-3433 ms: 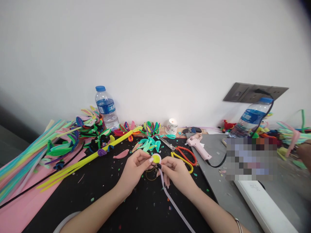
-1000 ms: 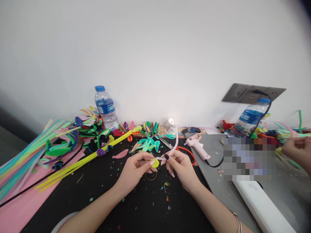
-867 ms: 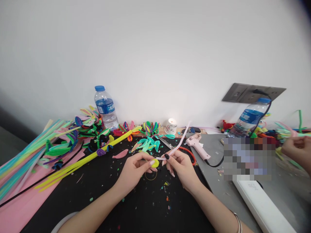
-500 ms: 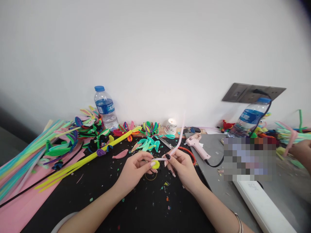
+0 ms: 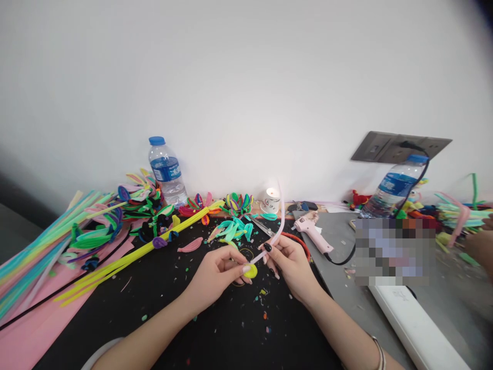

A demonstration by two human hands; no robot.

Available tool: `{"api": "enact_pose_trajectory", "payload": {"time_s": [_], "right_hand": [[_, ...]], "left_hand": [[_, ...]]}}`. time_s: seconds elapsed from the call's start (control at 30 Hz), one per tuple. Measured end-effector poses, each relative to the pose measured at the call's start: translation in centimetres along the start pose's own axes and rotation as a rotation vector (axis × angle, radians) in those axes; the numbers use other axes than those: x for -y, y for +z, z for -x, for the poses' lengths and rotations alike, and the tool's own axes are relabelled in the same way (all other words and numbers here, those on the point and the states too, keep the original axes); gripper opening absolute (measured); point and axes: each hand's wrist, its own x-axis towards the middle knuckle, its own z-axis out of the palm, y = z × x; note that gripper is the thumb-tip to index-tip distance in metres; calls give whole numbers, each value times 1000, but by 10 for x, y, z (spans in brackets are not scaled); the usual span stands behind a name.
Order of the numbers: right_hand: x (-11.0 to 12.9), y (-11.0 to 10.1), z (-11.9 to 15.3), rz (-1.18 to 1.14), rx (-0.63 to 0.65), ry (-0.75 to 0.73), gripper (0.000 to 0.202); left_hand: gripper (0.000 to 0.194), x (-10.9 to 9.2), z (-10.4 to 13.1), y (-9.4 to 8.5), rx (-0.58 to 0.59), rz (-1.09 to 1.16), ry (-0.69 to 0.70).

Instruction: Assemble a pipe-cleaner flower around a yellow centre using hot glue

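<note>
Our left hand (image 5: 220,272) pinches the yellow disc (image 5: 251,271) over the black counter (image 5: 127,329), just lowered toward us, so the pale strip (image 5: 282,221) gripped in our right hand (image 5: 288,259) now slants down to it.

Scissors (image 5: 269,232) partly hidden behind right hand (image 5: 288,262). Co-worker's hand (image 5: 482,245) blurred, cut by right edge. White case (image 5: 418,324) cut by bottom edge.

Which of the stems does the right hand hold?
The pale pink stem, seen rising beside the white cup; the right hand pinches it, the yellow stems lie untouched at left.
</note>
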Motion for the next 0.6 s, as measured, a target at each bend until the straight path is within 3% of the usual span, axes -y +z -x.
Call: {"api": "enact_pose_trajectory", "payload": {"time_s": [0.2, 0.33, 0.4, 0.5, 0.57, 0.6], "right_hand": [[-3, -2, -1, 32, 53, 44, 26], [0, -13, -7, 232, 19, 18, 28], [3, -23, -12, 444, -146, -85, 22], [8, -44, -18, 951, -426, -205, 21], [10, -59, -20, 1252, -551, -145, 32], [9, -67, -21, 1371, -607, -27, 40]], "left_hand": [[15, 0, 2, 2, 108, -22, -53], [17, 0, -2, -2, -3, 15, -36], [19, 0, -5, -5, -93, 43, -30], [21, -2, -8, -8, -182, 75, -42], [20, -2, -9, -10, -184, 108, -34], [20, -2, -9, -10, -178, 127, -30]]}}
